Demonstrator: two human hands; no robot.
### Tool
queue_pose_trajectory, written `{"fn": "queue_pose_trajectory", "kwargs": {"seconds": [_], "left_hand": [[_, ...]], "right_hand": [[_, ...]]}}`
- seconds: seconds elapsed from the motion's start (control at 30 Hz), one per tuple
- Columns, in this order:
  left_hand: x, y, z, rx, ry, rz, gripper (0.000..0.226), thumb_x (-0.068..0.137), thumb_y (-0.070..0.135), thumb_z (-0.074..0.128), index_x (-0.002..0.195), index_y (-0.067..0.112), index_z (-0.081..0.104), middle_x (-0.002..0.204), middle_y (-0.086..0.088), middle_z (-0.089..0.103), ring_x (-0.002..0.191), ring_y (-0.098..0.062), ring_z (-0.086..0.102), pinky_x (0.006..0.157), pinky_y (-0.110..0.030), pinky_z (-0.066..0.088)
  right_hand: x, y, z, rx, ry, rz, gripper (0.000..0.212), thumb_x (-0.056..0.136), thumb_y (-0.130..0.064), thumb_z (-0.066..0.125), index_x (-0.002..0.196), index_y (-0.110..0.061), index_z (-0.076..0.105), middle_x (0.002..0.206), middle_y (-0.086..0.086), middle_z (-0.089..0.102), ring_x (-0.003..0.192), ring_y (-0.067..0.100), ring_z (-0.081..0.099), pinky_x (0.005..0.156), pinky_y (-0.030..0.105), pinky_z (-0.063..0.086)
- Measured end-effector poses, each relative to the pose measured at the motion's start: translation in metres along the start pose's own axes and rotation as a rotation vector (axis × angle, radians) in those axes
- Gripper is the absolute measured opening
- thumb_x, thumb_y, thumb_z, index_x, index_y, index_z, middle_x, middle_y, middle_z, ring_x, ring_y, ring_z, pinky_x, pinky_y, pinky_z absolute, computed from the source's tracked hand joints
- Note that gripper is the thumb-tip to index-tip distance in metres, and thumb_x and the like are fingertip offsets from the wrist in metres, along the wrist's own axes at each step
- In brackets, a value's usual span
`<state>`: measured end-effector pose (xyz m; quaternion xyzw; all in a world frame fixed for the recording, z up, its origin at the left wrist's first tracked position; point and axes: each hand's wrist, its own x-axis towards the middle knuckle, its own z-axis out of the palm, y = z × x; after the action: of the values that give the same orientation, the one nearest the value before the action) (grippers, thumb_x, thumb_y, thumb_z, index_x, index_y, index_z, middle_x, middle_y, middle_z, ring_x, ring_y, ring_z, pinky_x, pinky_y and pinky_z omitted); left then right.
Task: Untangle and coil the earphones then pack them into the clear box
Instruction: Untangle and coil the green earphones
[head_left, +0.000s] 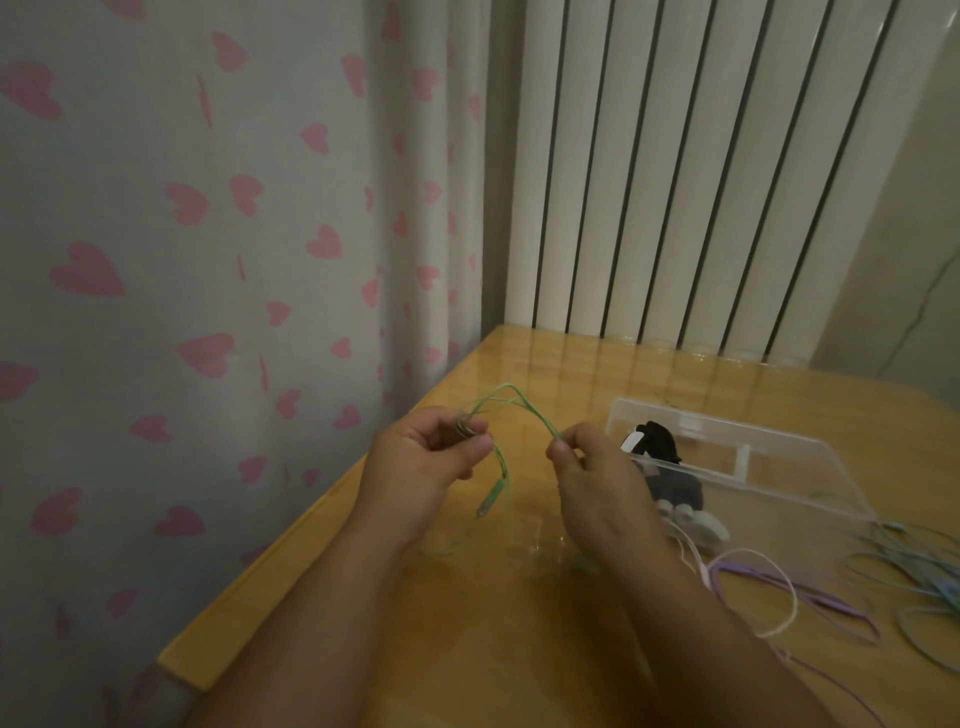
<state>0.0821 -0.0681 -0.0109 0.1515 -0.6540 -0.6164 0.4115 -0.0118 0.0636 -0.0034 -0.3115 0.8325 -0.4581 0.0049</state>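
Head view: clear box (810, 470) holds black and white earphones (670, 483)

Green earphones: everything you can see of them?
The green earphones are a thin pale-green cord held above the wooden table. The left hand pinches bunched strands; the right hand pinches the cord further along, so it arches between them. A twisted length hangs from the left hand, ending in the jack plug. The earbuds are not visible.
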Motion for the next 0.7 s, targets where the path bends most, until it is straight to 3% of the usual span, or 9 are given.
{"fn": "queue_pose_trajectory", "kwargs": {"seconds": [0.1, 0.2, 0.27, 0.37, 0.43, 0.53, 0.7], "left_hand": [[-0.002, 0.003, 0.001, 0.022, -0.028, 0.009, 0.023, 0.074, 0.000, 0.076, 0.070, 0.022, 0.073, 0.071, -0.005, 0.067, 0.060, -0.012, 0.056, 0.057, -0.021, 0.048], [-0.003, 0.006, 0.004, -0.004, 0.020, 0.010, 0.020, 0.073, -0.004, 0.076, 0.074, 0.015, 0.071, 0.070, 0.002, 0.069, 0.060, 0.001, 0.061, 0.055, -0.010, 0.044], [0.000, 0.003, 0.004, -0.032, 0.040, 0.009, 0.021, 0.071, -0.004, 0.076, 0.073, 0.016, 0.071, 0.069, 0.004, 0.070, 0.064, 0.000, 0.064, 0.058, -0.010, 0.046], [0.001, 0.000, 0.003, -0.058, 0.037, 0.010, 0.024, 0.071, -0.004, 0.076, 0.070, 0.020, 0.072, 0.069, 0.006, 0.072, 0.069, -0.003, 0.066, 0.064, -0.013, 0.049], [0.001, 0.000, 0.002, -0.037, 0.030, 0.033, 0.022, 0.075, -0.001, 0.074, 0.072, 0.021, 0.072, 0.071, 0.007, 0.073, 0.070, -0.001, 0.065, 0.064, -0.012, 0.048], [0.002, -0.001, 0.001, 0.028, 0.058, 0.048, 0.012, 0.089, 0.015, 0.065, 0.081, 0.021, 0.071, 0.076, 0.008, 0.073, 0.060, -0.002, 0.055, 0.058, -0.016, 0.043], [0.006, -0.004, 0.002, -0.065, 0.093, -0.021, 0.018, 0.099, 0.021, 0.049, 0.086, 0.014, 0.058, 0.082, -0.004, 0.074, 0.058, -0.015, 0.045, 0.058, -0.028, 0.041]], "right_hand": [[-0.002, -0.003, 0.001, 0.162, -0.019, -0.006, 0.020, 0.097, -0.034, 0.050, 0.091, -0.018, 0.062, 0.079, -0.002, 0.060, 0.073, 0.015, 0.055, 0.068, 0.036, 0.045], [-0.003, -0.005, 0.003, 0.427, -0.168, 0.092, 0.010, 0.090, -0.019, 0.057, 0.093, -0.018, 0.067, 0.067, -0.005, 0.052, 0.059, 0.012, 0.046, 0.055, 0.030, 0.036], [-0.002, -0.003, 0.005, 0.491, -0.301, 0.142, 0.018, 0.085, -0.013, 0.061, 0.100, -0.019, 0.068, 0.060, -0.006, 0.049, 0.051, 0.011, 0.041, 0.048, 0.028, 0.031], [-0.005, -0.004, 0.008, 0.402, -0.398, 0.105, 0.019, 0.082, -0.023, 0.071, 0.101, -0.024, 0.071, 0.053, -0.009, 0.052, 0.044, 0.007, 0.041, 0.047, 0.026, 0.032], [-0.006, -0.005, 0.009, 0.339, -0.380, 0.068, 0.010, 0.083, -0.027, 0.072, 0.091, -0.021, 0.074, 0.054, -0.009, 0.051, 0.046, 0.005, 0.041, 0.049, 0.024, 0.034], [-0.003, -0.006, 0.007, 0.338, -0.337, 0.077, 0.017, 0.086, -0.027, 0.068, 0.081, -0.011, 0.071, 0.047, -0.013, 0.045, 0.047, 0.006, 0.040, 0.052, 0.026, 0.033], [-0.006, -0.012, -0.003, 0.318, -0.366, 0.087, 0.026, 0.088, -0.036, 0.065, 0.086, -0.010, 0.067, 0.060, -0.004, 0.064, 0.045, 0.007, 0.041, 0.046, 0.025, 0.033]]}}
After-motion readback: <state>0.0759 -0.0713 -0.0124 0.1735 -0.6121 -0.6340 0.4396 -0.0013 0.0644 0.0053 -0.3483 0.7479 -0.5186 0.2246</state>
